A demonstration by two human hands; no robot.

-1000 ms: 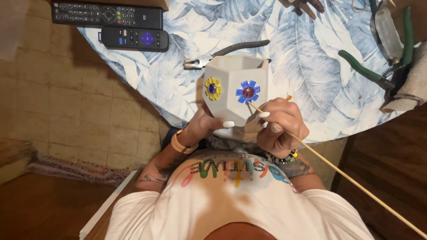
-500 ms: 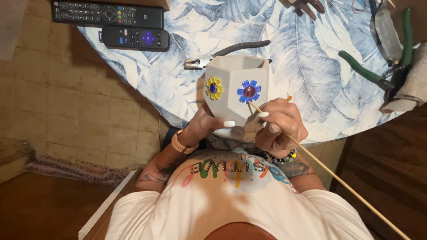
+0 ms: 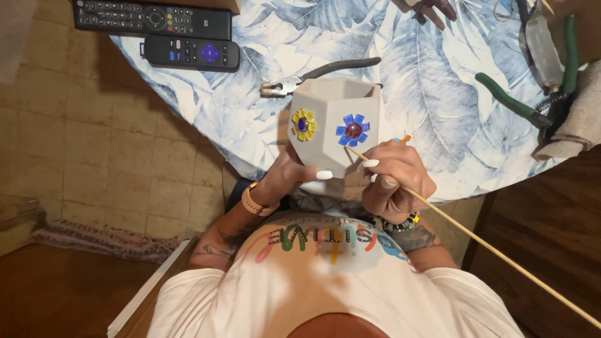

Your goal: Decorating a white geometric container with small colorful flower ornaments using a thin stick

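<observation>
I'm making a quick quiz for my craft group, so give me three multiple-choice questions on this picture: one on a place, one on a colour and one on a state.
1. Where do the two remote controls lie?
A. On the floor
B. On the table, at the far left
C. In the person's lap

2. Which flower is the stick's tip at?
A. Blue with a red centre
B. Yellow with a blue centre
C. Green with a white centre

3. How is the grey pot held?
A. Standing free on the table
B. Gripped in the left hand
C. Lying on the floor

Answers:
1 B: both remote controls rest on the leaf-print table.
2 A: the stick in the right hand points to the blue flower, not the yellow flower.
3 B: the left hand wraps the grey pot.
</observation>
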